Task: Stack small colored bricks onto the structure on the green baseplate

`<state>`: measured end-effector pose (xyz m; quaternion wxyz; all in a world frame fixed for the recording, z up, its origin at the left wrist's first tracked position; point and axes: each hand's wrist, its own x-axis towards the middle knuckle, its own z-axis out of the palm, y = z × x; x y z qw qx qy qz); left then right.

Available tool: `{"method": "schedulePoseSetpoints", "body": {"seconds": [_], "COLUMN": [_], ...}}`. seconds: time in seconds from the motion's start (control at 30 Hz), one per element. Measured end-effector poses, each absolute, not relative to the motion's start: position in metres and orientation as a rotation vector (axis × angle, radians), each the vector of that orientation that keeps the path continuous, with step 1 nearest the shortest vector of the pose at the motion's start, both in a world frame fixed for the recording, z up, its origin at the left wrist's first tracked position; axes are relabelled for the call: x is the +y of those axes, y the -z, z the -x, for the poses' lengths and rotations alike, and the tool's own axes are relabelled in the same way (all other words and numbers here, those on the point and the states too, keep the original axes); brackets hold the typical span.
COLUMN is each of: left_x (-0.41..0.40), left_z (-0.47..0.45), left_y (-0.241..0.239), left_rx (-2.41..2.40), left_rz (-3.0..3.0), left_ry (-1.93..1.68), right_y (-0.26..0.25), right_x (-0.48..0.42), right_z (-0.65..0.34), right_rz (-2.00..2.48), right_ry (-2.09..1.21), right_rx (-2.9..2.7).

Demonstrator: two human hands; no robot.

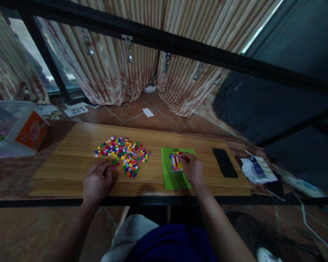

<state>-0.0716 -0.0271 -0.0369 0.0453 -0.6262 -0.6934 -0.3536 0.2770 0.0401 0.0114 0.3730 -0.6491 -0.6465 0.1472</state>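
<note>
a: what's under the right hand (192, 168)?

b: a flat, bright green baseplate (175, 180), square-ish, lying on the wooden bench (71, 163) just right of the middle. on its upper part sits a small block of bricks (175, 162), rows of red, yellow, white and blue pressed side by side. the right fingers (183, 156) touch its top right corner.

a: and by the left hand (97, 181)?

b: a loose pile of tiny bricks (124, 153), spread flat, mixed red, yellow, green, blue, pink and white. it lies left of the baseplate, apart from it. the left fingers (107, 168) are curled at the pile's lower left edge; whether they pinch a brick can't be made out.
</note>
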Motion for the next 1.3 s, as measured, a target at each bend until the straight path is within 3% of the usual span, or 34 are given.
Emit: {"method": "schedulePoseSetpoints", "body": {"seconds": [0.23, 0.53, 1.0, 1.3], "left_x": [-0.027, -0.027, -0.027, -0.028], "left_z": [0.069, 0.07, 0.071, 0.071], "left_y": [0.034, 0.037, 0.039, 0.037], "left_rx": [-2.161, -2.171, -2.158, -2.157], "left_rz": [1.904, 1.905, 1.903, 1.913], "left_ry": [1.084, 1.076, 1.071, 1.074], "right_y": [-0.012, -0.003, 0.01, 0.009], "right_x": [0.035, 0.044, 0.055, 0.054], "right_z": [-0.283, -0.284, -0.281, -0.276], "right_rz": [1.661, 1.833, 1.763, 1.732], "right_ry": [-0.399, -0.038, -0.461, -0.496], "right_rx": [-1.565, -1.545, -1.344, -1.309]}}
